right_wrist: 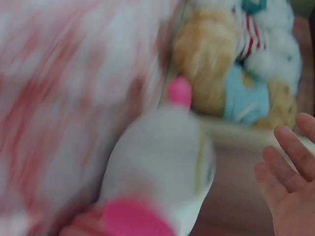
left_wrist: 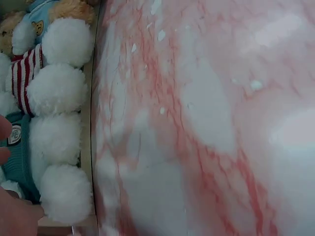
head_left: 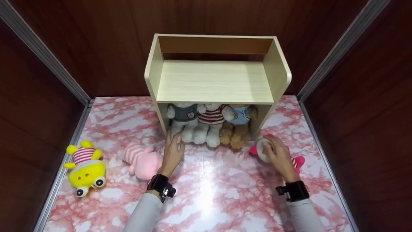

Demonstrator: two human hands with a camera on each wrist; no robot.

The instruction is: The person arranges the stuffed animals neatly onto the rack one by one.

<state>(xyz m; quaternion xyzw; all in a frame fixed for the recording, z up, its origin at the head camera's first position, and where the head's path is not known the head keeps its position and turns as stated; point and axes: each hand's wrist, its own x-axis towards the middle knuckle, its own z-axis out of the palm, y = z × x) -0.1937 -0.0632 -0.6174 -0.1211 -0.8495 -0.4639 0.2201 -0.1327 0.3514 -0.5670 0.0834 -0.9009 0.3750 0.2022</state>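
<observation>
Left hand (head_left: 173, 153) lies spread by the green-shirted plush (head_left: 185, 113); right hand (head_left: 279, 156), also spread, should cup the pink-and-white toy (right_wrist: 157, 147) broadly, squeezing lightly.

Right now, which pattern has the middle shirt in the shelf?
Shirt: red-white stripes, best in head view.

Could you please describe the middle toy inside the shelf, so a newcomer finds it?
Find the pale wooden shelf and look into its lower compartment. The white toy sits between a toy in grey-green and a toy in light blue. Unlike them, it wears red stripes.
</observation>
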